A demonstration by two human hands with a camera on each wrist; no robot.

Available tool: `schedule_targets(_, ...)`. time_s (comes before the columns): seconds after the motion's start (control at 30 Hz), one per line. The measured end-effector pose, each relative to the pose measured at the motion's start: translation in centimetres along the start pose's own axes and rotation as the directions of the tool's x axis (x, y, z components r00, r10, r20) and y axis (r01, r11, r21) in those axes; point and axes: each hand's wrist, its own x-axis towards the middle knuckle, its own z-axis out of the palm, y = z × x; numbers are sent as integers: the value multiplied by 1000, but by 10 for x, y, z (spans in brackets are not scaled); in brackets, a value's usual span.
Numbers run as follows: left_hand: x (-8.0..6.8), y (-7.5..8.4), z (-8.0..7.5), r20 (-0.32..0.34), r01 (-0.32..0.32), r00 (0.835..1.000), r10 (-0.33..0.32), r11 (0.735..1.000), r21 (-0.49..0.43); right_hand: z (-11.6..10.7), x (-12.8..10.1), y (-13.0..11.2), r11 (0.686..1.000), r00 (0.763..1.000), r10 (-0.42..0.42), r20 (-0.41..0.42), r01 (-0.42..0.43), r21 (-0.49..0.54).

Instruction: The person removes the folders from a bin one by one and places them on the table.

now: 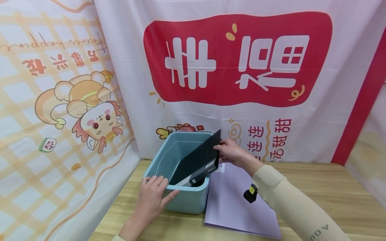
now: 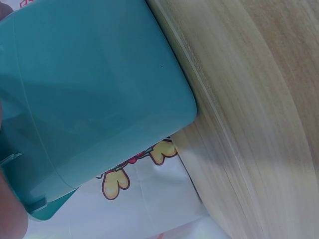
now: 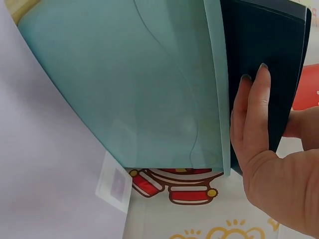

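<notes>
A light blue plastic bin stands on the table, seen from outside in the left wrist view. My left hand grips its near left rim, fingers over the edge and thumb along the outer side; only slivers of that hand show in its wrist view. A black file folder with a label on its spine leans at a slant inside the bin, its upper right part sticking out above the rim. My right hand holds the folder by this raised edge, with fingers on one face and thumb on the other.
To the right of the bin, a purple folder lies flat on the wooden table, close against the bin's side. Printed cloth hangs behind the table and along the left. A small black device sits at my right sleeve.
</notes>
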Motion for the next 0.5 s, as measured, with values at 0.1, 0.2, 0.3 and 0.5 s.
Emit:
schedule_targets(0.1, 0, 0, 0, 12, 14, 1000, -14, 1000, 6, -2, 0, 0, 1000, 1000, -4, 28, 4, 3)
schedule_targets(0.2, 1, 2, -1, 30, 31, 999, -32, 999, 16, -3, -1, 1, 1000, 999, -10, 49, 10, 2)
schedule_targets(0.3, 2, 2, -1, 43, 45, 998, -46, 999, 22, -2, -2, 1, 1000, 998, -12, 56, 12, -3)
schedule_targets(0.5, 1, 2, 0, 33, 50, 998, -51, 998, 23, 7, -4, 0, 999, 998, -35, 61, 37, -35)
